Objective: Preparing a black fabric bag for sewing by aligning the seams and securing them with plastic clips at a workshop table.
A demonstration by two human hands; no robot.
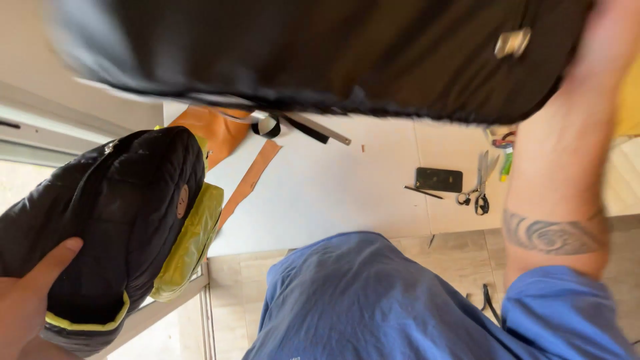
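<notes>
My left hand clasps the black padded jacket from below, thumb pressed on its side, while my right hand's grip on the blurred black fabric overhead is hidden.

A sewing workshop: scissors, orange fabric strips on a white worktable

The left hand sits low at the frame's corner, thumb stretched out, grip closed. The right forearm, tattooed, reaches up; its hand is blurred.
</notes>
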